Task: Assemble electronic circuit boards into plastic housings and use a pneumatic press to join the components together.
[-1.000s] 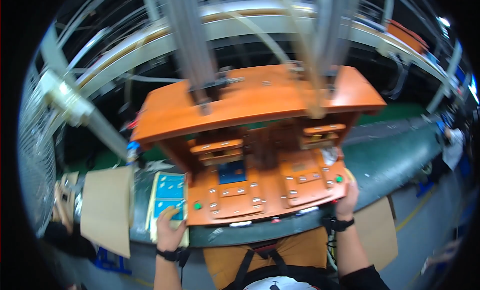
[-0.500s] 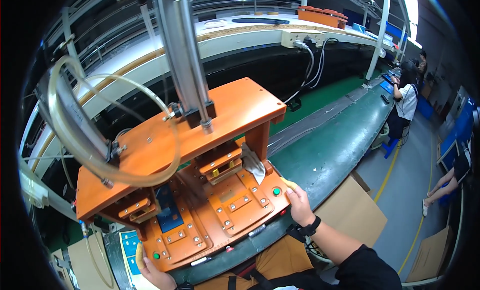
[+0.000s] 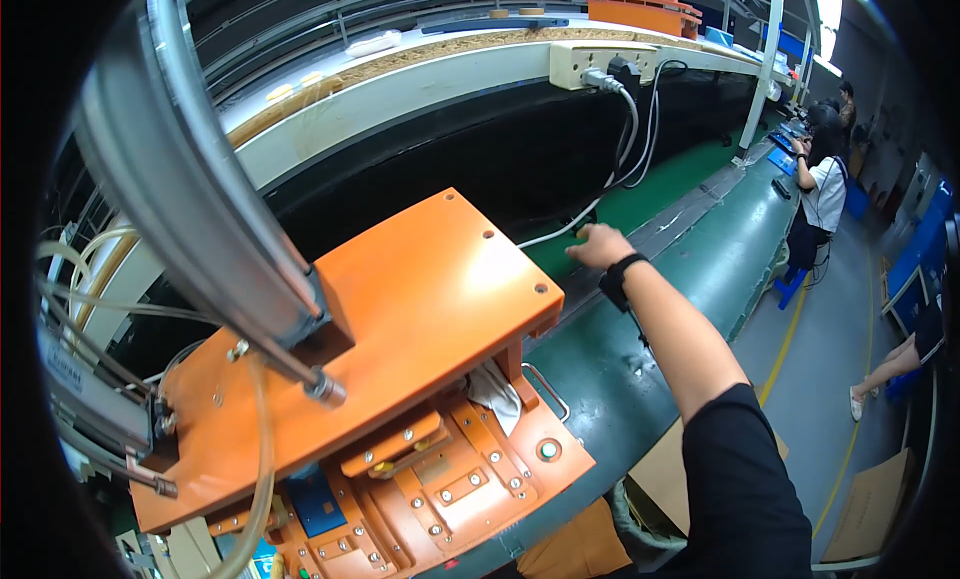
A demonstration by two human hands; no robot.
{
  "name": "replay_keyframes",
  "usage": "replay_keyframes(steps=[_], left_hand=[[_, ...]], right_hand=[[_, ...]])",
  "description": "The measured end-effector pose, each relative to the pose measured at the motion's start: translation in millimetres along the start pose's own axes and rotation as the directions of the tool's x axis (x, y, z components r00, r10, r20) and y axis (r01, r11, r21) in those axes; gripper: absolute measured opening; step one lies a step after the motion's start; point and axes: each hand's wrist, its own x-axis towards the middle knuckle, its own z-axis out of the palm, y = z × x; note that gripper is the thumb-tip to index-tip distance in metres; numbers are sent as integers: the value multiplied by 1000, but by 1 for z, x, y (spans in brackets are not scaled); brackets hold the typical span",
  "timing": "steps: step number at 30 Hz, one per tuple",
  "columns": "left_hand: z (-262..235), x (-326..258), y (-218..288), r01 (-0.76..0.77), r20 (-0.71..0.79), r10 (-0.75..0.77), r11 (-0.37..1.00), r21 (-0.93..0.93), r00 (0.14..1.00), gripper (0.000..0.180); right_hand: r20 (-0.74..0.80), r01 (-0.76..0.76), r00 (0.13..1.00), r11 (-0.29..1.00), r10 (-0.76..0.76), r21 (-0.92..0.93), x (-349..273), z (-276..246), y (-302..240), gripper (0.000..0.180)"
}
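My right hand (image 3: 604,247) is stretched past the right side of an orange press fixture (image 3: 400,279), above the back part of the green bench. Its fingers are curled close to a small black piece (image 3: 588,222) at the end of a grey cable; whether they grip it is hidden. Only a covered, yellowish finger of my left hand (image 3: 278,565) shows at the bottom edge, beside the fixture's left green button. Under the fixture's top plate lie a blue flat panel (image 3: 318,504) and a folded grey cloth (image 3: 495,399). A second green button (image 3: 548,449) is at the right front corner.
Metal air cylinders (image 3: 200,179) with clear hoses rise from the fixture. A power strip (image 3: 600,67) with plugged cables hangs on the shelf edge behind. The green bench (image 3: 690,269) runs to the far right, where a co-worker (image 3: 825,194) sits. Cardboard (image 3: 655,479) stands below the bench.
My right hand has left the fixture's right front corner and reached forward behind it. The view has shifted, so the fixture sits lower and my left hand is mostly out of the picture.
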Motion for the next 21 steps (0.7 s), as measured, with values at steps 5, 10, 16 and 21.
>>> replay_keyframes(steps=[5,10,16,21], left_hand=[[23,0,21,-118,-50,142,937,329,989,27],[14,-1,18,-275,72,280,805,525,957,26],[23,-8,32,-100,-69,144,893,439,987,30],[20,-7,33,21,-38,-8,930,367,999,33]], right_hand=[[30,-235,969,952,245,-197,54,1,-1,64],[147,-171,966,951,213,-258,81,26,-3,68],[71,-51,996,992,60,-115,69,25,0,51],[10,178,984,984,-178,19,60,3,13,49]])
